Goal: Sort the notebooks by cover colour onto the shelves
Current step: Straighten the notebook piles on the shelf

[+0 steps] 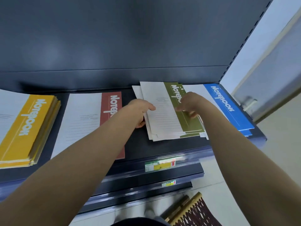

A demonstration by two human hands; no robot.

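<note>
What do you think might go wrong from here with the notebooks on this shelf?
1. The green stack is fanned unevenly; held at its sides by the left hand and right hand, lower notebooks may slip out.
2. The right forearm passes close by the blue stack, which lies at the right end of the shelf; a nudge might push it off.
3. The left forearm crosses the red notebook and could drag it askew.
</note>
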